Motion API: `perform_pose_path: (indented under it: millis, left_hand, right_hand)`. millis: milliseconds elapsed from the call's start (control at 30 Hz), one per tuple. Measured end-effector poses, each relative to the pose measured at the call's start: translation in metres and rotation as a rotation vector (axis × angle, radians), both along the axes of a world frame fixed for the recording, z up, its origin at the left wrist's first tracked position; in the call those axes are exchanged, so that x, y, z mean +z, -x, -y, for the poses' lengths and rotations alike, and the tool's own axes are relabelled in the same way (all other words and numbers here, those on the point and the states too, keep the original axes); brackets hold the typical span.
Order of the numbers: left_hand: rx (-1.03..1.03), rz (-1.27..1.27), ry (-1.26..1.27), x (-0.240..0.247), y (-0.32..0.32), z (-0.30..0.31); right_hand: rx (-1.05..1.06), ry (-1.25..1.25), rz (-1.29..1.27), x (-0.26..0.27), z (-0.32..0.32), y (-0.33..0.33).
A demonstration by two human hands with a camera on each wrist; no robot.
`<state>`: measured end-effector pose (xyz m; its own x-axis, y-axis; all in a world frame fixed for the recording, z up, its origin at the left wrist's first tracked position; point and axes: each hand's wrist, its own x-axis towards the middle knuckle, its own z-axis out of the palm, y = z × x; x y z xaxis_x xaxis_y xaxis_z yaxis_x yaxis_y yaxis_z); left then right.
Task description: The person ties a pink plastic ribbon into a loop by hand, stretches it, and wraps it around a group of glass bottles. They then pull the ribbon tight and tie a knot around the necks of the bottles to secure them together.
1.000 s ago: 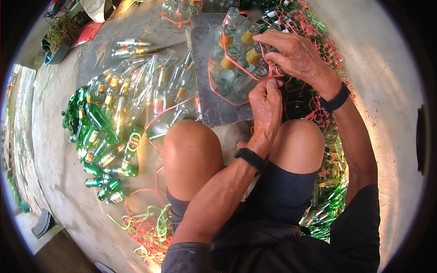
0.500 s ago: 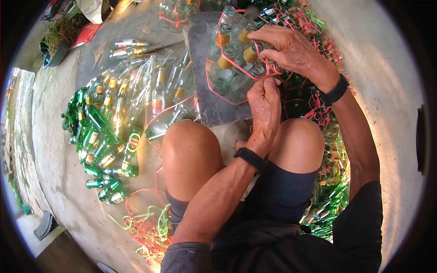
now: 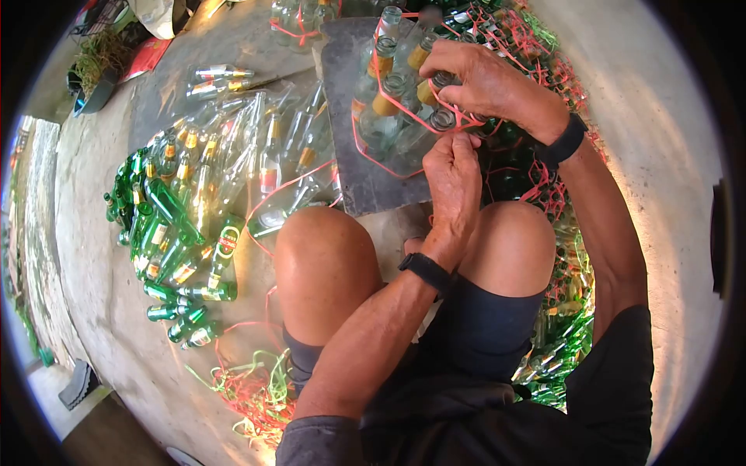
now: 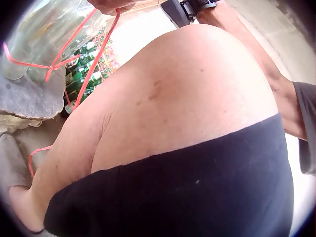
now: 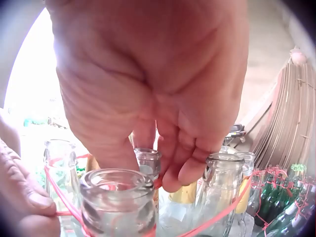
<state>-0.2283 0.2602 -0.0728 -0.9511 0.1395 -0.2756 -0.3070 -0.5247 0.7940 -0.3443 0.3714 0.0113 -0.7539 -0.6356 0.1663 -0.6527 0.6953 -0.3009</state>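
Note:
Clear glass bottles (image 3: 382, 132) with yellow labels stand bunched on a dark board (image 3: 361, 194), looped by red plastic string (image 3: 410, 114). My left hand (image 3: 454, 175) pinches the string beside the bunch's near edge; in the right wrist view its thumb (image 5: 39, 200) shows against the strand. From above, my right hand (image 3: 497, 85) reaches over the bunch, thumb and fingers around one bottle's neck (image 5: 148, 157). A nearer bottle mouth (image 5: 117, 181) stands in front of those fingers. The left wrist view mostly shows a knee (image 4: 173, 94), with the red string (image 4: 96, 64) stretched beyond it.
Loose clear bottles (image 3: 268, 163) and green bottles (image 3: 167, 206) lie on the floor to the left. A tangle of red and green string (image 3: 256, 396) lies lower down. Tied green bottles (image 3: 556, 357) crowd the right side. Another tied bunch (image 3: 299, 23) stands at the back.
My right hand has shifted slightly left, and its fingers have curled down closer around a bottle neck. The left hand keeps its pinch on the string, almost unmoved.

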Motion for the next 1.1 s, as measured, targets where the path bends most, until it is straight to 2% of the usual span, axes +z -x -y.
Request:
perform_pose_path:
  millis: [267, 367, 433, 600, 733, 867, 933, 967, 1033, 1100]
  left_hand:
    - [-0.015, -0.005, 0.051, 0.008, -0.003, 0.009]
    - [-0.042, -0.021, 0.121, 0.012, -0.005, 0.015]
    - [-0.065, -0.041, 0.176, 0.014, -0.009, 0.015]
    - [0.008, -0.118, 0.272, 0.02, -0.018, 0.021]
    - [-0.014, -0.105, 0.272, 0.024, -0.018, 0.031]
    - [0.019, -0.176, 0.328, 0.025, -0.013, 0.035]
    - [0.018, -0.188, 0.341, 0.028, -0.012, 0.038]
    - [0.002, -0.158, 0.326, 0.029, -0.012, 0.039]
    - [-0.019, -0.132, 0.312, 0.03, -0.011, 0.042]
    - [-0.02, -0.219, 0.422, 0.027, -0.009, 0.047]
  right_hand:
    - [-0.028, 0.005, 0.026, -0.007, -0.005, 0.006]
    - [-0.057, -0.065, 0.01, 0.004, 0.0, 0.004]
    - [-0.091, -0.114, 0.096, 0.011, 0.004, 0.002]
    - [-0.042, -0.064, 0.112, 0.003, -0.005, 0.005]
    - [-0.022, -0.08, 0.074, 0.0, -0.012, 0.002]
    - [-0.033, -0.033, 0.044, 0.012, -0.007, -0.026]
    - [-0.173, -0.031, 0.242, 0.02, -0.003, -0.042]
    - [-0.175, -0.029, 0.237, 0.017, -0.006, -0.043]
    - [-0.058, -0.05, 0.057, 0.005, -0.014, -0.045]
    - [-0.068, -0.002, 0.086, 0.003, -0.014, -0.046]
